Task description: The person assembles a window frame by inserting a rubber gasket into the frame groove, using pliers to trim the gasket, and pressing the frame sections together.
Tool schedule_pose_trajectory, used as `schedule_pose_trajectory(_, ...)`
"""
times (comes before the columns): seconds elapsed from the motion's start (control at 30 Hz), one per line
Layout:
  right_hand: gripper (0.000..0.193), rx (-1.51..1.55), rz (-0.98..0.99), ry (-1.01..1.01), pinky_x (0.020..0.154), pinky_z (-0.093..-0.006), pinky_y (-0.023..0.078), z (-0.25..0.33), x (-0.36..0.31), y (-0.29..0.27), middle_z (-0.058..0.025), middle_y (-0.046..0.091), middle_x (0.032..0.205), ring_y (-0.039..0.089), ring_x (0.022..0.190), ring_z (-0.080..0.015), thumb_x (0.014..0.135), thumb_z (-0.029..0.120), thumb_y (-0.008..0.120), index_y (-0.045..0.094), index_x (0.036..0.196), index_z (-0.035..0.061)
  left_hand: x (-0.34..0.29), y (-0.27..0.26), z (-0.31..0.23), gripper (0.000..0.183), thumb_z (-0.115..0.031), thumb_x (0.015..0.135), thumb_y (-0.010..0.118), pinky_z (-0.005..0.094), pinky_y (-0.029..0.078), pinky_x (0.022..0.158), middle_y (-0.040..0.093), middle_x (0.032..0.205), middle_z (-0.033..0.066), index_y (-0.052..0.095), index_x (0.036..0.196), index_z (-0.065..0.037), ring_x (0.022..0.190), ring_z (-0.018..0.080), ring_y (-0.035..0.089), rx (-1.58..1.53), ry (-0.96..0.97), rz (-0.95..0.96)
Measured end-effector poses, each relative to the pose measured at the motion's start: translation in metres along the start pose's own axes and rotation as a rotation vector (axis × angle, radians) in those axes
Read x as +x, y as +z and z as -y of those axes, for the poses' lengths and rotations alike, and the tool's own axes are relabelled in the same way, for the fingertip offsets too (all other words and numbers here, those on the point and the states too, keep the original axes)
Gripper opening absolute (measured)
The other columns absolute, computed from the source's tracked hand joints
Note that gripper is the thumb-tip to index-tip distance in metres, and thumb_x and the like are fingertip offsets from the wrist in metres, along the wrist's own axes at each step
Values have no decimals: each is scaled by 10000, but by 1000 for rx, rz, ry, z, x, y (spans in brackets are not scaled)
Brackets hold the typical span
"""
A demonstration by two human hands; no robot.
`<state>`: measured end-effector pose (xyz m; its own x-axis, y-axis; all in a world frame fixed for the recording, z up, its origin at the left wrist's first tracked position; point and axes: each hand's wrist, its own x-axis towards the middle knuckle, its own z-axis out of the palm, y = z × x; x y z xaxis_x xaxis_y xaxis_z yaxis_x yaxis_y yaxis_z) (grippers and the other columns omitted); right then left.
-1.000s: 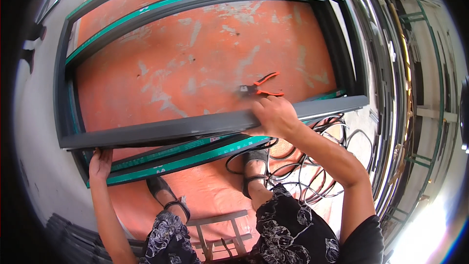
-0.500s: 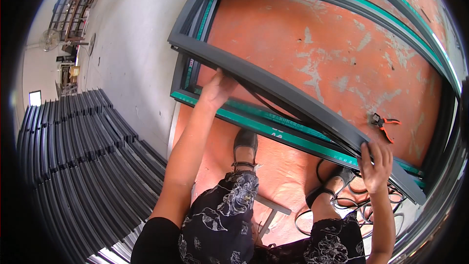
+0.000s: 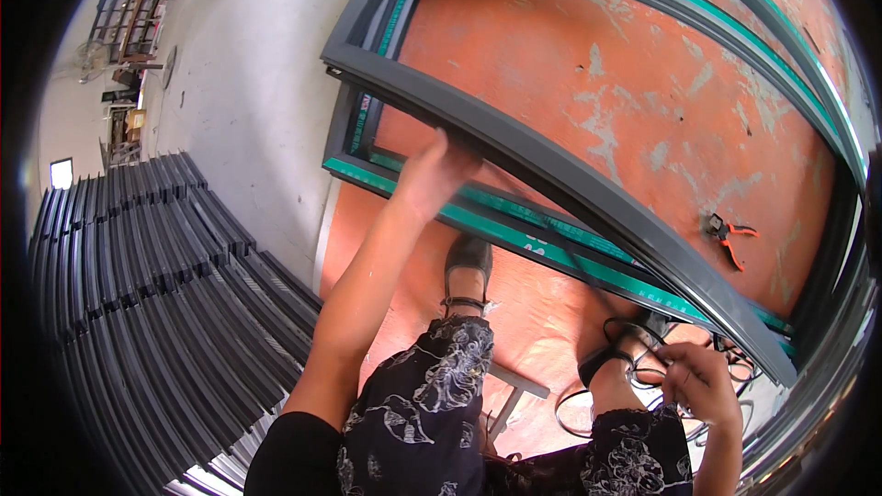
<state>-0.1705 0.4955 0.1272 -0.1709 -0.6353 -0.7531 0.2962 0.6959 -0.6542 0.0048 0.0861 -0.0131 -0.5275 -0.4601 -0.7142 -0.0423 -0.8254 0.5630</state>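
Note:
A dark grey frame (image 3: 551, 174) slants across the others, one long bar running from upper left to lower right. My left hand (image 3: 432, 179) is at the near underside of this bar, its fingers blurred and partly hidden. Off the bar's lower right part, my right hand (image 3: 700, 388) is closed in a pinch on a thin black rubber strip (image 3: 634, 334). Part of the strip stretches, smeared, up toward the bar; more lies in loops by my foot. Beneath is another frame with green film (image 3: 551, 251).
Orange-handled pliers (image 3: 732, 241) lie on the scuffed orange surface (image 3: 514, 46) inside the frames. Many dark profiles (image 3: 175, 312) are stacked at my left. A stool leg (image 3: 511, 395) stands between my feet. Shelves and a fan are at far left.
My right hand has left the bar's lower right end, moved down toward me and closed on the strip. My left hand has slid slightly right along the bar.

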Motion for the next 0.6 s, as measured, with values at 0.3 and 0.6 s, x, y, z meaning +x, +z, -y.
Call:
schedule_pose_trajectory(0.3,200,-201,221,-186,519,-278,435,16,19,-3,-38,609,657,578,569,-137,875,151,621,634,1033,29,-95,68,45,332,-281,900,597,440,474,949,629,1078,189,583,1058,10,1062,298,601,-31,-322,619)
schedule_pose_trajectory(0.6,319,-1160,-1089,-298,582,-333,458,-61,-69,-55,-131,588,774,566,640,-257,721,-141,554,622,992,14,-93,40,-92,238,-242,983,463,365,495,921,615,845,33,502,1079,-29,857,169,638,110,284,458)
